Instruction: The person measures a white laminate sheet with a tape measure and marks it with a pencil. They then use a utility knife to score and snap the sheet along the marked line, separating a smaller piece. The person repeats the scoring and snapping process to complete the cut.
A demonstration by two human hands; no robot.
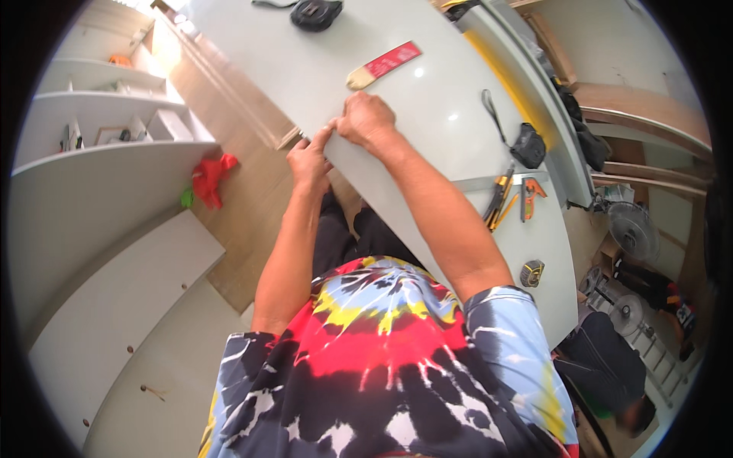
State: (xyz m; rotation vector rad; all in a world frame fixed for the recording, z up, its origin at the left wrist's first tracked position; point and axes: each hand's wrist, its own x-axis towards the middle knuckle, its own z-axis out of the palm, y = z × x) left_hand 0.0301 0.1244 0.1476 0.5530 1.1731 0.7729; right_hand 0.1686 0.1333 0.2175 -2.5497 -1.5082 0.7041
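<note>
My left hand (309,162) is closed at the left edge of a white panel (431,126), on a small thing I cannot make out. My right hand (366,118) is curled beside it on the edge, fingertips hidden. Just beyond lies a red-and-cream strip (385,63). A black tape measure (313,14) is farther up. To the right lie another black tape measure (527,145), black-and-yellow cutters or knives (498,200), a square with orange handle (530,197) across a metal rule, and a yellow-and-black tape measure (532,272).
A shelving unit (114,153) stands left, with a red cloth (210,179) beside it and a white board (122,301) below. Yellow-edged panels (496,61) flank the right. Electric fans (630,229) and two other people, one bent over (603,362), another behind (668,298), are at lower right.
</note>
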